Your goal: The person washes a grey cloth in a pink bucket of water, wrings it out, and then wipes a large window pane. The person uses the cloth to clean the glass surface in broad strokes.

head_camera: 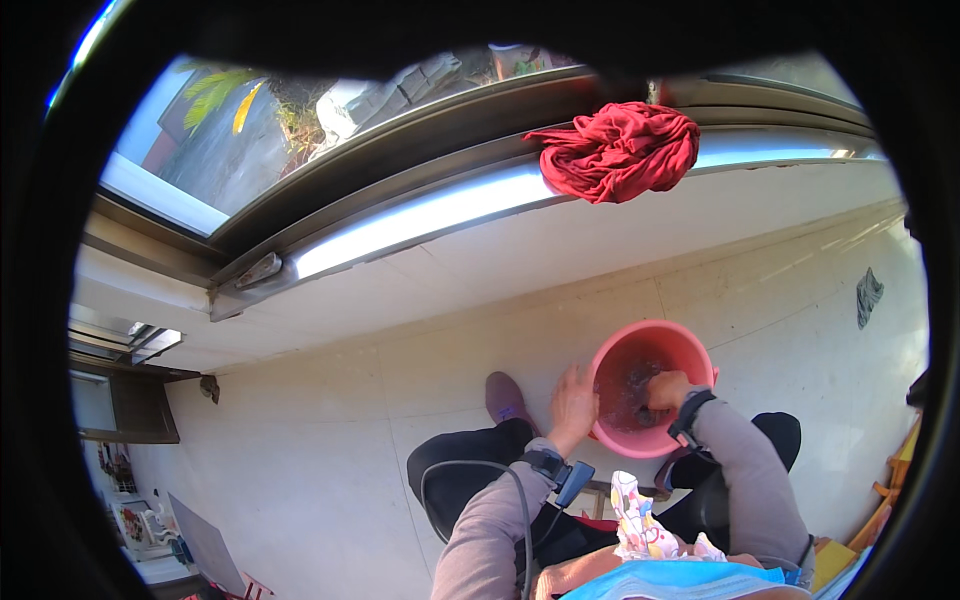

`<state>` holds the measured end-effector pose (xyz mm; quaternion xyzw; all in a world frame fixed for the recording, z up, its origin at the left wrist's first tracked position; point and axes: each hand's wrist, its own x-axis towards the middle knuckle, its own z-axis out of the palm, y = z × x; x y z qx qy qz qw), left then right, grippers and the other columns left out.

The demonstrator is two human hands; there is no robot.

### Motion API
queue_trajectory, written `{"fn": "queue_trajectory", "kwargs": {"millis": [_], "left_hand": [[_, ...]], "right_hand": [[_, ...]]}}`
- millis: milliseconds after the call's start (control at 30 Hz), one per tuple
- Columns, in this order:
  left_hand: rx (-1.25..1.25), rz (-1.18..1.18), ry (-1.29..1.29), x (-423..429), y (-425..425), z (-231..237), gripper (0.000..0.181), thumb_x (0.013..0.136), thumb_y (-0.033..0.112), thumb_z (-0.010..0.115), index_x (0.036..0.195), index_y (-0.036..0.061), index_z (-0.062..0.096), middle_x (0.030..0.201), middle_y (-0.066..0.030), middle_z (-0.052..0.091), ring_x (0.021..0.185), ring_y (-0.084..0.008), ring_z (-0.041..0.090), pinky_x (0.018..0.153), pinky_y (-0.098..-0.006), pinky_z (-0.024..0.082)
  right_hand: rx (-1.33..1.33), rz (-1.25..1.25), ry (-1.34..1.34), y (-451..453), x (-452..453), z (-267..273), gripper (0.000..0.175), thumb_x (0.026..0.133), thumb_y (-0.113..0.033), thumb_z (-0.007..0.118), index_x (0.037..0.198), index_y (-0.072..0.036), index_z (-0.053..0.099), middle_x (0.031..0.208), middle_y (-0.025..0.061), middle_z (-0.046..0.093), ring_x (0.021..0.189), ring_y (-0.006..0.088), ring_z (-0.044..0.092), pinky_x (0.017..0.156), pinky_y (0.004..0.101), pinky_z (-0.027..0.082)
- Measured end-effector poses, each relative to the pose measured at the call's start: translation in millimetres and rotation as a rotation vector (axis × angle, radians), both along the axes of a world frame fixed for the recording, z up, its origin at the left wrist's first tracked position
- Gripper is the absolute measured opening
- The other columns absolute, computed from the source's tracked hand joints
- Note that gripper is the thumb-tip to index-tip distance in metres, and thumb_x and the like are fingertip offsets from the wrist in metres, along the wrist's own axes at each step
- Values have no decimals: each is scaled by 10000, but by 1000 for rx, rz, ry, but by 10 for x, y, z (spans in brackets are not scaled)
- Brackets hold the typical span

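A pink plastic bucket [654,330] with water [626,382] in it stands on the pale floor between my feet. My left hand [574,403] lies against the bucket's left side near the rim. Its fingers are blurred, so their grip on the bucket is unclear. Inside the bucket, my right hand [669,391] reaches down to the water from the right. Something dark, perhaps a wet cloth [646,416], shows beside its fingers. The water and the hand's back hide whether the fingers hold it. Above, a crumpled red cloth [621,154] hangs over the window sill.
The window sill [420,208] and dark window frame [352,146] run across the top, with a latch [259,270] at left. A grey rag [869,298] lies at far right. A cable [517,487] loops by my left arm. Yellow wooden furniture [900,469] stands at lower right.
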<state>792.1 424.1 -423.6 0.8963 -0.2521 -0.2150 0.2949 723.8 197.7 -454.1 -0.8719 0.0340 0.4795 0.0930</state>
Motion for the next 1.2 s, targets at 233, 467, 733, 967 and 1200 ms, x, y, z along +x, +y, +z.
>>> {"fn": "queue_trajectory", "kwargs": {"millis": [233, 467, 733, 967, 1200], "left_hand": [[-179, -359, 256, -264, -312, -94, 991, 625, 52, 785, 1483, 108, 290, 1512, -225, 261, 1403, -391, 272, 1142, -417, 299], [-735, -144, 1019, -292, -629, -515, 677, 832, 127, 661, 1432, 45, 359, 1417, -111, 453, 1303, -222, 437, 1113, -341, 322], [-951, 379, 1804, -396, -559, -221, 531, 971, 330, 505, 1426, 100, 357, 1396, -92, 478, 1271, -247, 478, 1076, -496, 378], [-851, 421, 1398, -435, -554, -165, 473, 951, 289, 596, 1350, 93, 435, 1220, -64, 581, 1100, -197, 587, 936, -373, 494], [-857, 246, 927, -646, -717, -306, 472, 993, 259, 536, 1384, 35, 397, 1280, -98, 546, 1163, -216, 534, 955, -359, 456]], "right_hand": [[706, -617, -291, -274, -356, 1267, 224, 753, -107, 639, 957, -21, 672, 854, 70, 699, 806, 185, 664, 729, 321, 512], [1664, -1462, -344, -367, -663, 1080, 349, 797, 0, 564, 1144, 29, 562, 1080, 104, 654, 1004, 217, 632, 901, 346, 503], [385, -473, -814, -82, -655, 549, 363, 692, -209, 719, 954, 20, 615, 928, 200, 640, 917, 394, 606, 816, 420, 495], [908, -1150, -706, 114, -713, 688, 471, 776, -335, 754, 1073, 3, 613, 1121, 186, 596, 1021, 308, 620, 880, 437, 505], [1135, -1194, -950, 347, -463, 659, 783, 840, -189, 719, 1464, 18, 292, 1403, 185, 433, 1274, 254, 456, 1058, 355, 377]]}}
